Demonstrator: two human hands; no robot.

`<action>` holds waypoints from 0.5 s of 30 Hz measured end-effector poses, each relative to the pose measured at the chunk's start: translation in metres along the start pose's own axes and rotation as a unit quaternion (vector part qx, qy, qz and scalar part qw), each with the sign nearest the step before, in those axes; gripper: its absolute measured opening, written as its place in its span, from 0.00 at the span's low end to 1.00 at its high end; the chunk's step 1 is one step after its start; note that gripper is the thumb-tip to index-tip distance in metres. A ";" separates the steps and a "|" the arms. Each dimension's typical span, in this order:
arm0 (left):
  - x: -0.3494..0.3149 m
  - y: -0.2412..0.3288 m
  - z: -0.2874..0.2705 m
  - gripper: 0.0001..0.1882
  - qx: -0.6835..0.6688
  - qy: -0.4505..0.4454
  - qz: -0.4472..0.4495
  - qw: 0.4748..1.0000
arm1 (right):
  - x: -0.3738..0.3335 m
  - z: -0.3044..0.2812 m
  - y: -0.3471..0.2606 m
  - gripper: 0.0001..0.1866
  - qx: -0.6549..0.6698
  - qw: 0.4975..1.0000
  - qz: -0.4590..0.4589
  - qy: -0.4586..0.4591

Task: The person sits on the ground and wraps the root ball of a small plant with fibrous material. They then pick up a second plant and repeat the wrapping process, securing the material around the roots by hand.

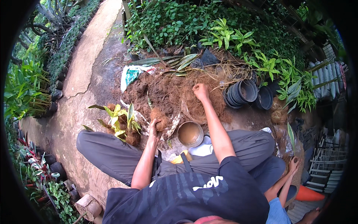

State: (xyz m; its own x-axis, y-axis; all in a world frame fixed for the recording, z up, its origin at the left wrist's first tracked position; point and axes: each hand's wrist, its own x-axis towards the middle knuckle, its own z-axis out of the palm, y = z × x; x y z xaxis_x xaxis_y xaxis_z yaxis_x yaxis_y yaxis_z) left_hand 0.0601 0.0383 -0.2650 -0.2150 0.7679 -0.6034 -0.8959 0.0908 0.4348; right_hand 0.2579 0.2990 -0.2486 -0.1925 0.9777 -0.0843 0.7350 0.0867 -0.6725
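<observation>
My left hand (154, 128) is wrapped round a ball of brown coconut fibre (160, 118), from which a short snake plant leaf (149, 100) sticks up. Over a loose heap of coconut fibre (192, 98), my right hand (201, 91) is closed, its fingertips curled; what they hold, if anything, is too small to make out. A mound of dark soil (140, 87) lies just beyond my left hand. Between my forearms stands a round pot of murky brown water (189, 134). Several fibre-wrapped seedlings with yellow-green leaves (118, 120) sit left of my left hand.
Stacked black plastic pots (240, 93) stand right of the fibre. Cut snake plant leaves (186, 61) and a white-green sack (132, 75) lie at the far side. Close on my right, another person's hands (292, 166) hold a plant. Greenery (167, 22) borders the back.
</observation>
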 end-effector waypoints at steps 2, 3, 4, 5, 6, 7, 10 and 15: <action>-0.002 0.004 -0.004 0.18 -0.016 0.024 0.014 0.999 | -0.017 0.006 -0.032 0.05 -0.021 1.000 -0.002 -0.008; -0.001 0.004 -0.005 0.18 -0.021 0.031 0.015 0.999 | -0.024 0.005 -0.039 0.04 -0.032 0.999 0.001 -0.005; 0.000 0.005 -0.006 0.18 -0.021 0.023 0.011 0.999 | -0.022 0.010 -0.038 0.07 -0.024 0.999 0.008 -0.044; 0.000 0.002 -0.006 0.18 -0.023 0.023 0.014 0.999 | -0.024 0.010 -0.040 0.09 -0.025 1.000 -0.001 0.016; -0.001 0.003 -0.008 0.18 -0.024 0.024 0.019 0.999 | -0.026 0.012 -0.042 0.12 -0.024 0.997 -0.011 0.074; -0.002 0.004 -0.012 0.18 -0.026 0.026 0.025 0.999 | -0.028 0.014 -0.048 0.14 -0.022 0.991 -0.022 0.131; 0.001 0.000 -0.001 0.17 -0.029 0.002 -0.003 1.000 | -0.011 0.015 0.021 0.20 -0.065 0.982 0.001 0.179; -0.003 0.011 -0.016 0.17 -0.021 0.005 0.020 1.000 | -0.037 0.019 0.004 0.14 -0.119 0.991 0.051 0.030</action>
State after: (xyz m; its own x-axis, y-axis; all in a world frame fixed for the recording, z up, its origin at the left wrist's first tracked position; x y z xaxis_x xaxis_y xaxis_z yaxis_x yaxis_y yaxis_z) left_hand 0.0451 0.0273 -0.2690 -0.2549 0.7644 -0.5922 -0.9022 0.0325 0.4302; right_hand 0.2560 0.2597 -0.2620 -0.0751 0.9926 -0.0951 0.8825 0.0218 -0.4698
